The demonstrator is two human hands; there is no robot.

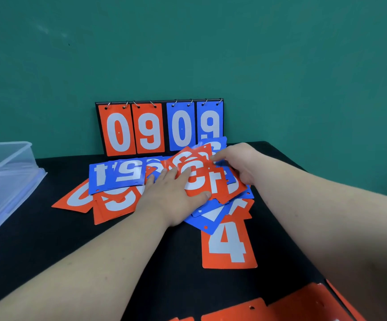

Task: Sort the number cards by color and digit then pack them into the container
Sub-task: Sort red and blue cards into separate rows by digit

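The loose number cards (pixel 141 195) lie in a mixed heap at the middle of the frame, red and blue overlapping, none of it sorted that I can see. On top sits a fan of red cards (pixel 199 181), tilted, its long axis running from lower right up toward the upper left.

My left hand (pixel 171 195) comes in from the lower left and lies on the heap at the fan's left edge. Its fingers (pixel 162 176) are stretched out and relaxed, and the thumb rests on the fan's lower edge. My right hand (pixel 239 163) reaches in from the right and curves down onto the fan's upper right corner. The thumb is hidden, so I cannot tell whether it pinches the cards or only touches them.

So the fan lies between the two hands, and I judge the next move to be squaring or lifting it with both.

Left of the left hand, blue cards (pixel 116 174) showing 1 and 5 lie upside down over more red ones. A red 4 (pixel 228 242) lies alone below the heap, nearer the right forearm.

The clear container (pixel 7 172) waits at the left edge of the frame, well apart from the cards and on the left hand's side. A scoreboard (pixel 160 128) reading 0909 stands behind the heap, and more red cards (pixel 269 309) lie along the bottom edge.
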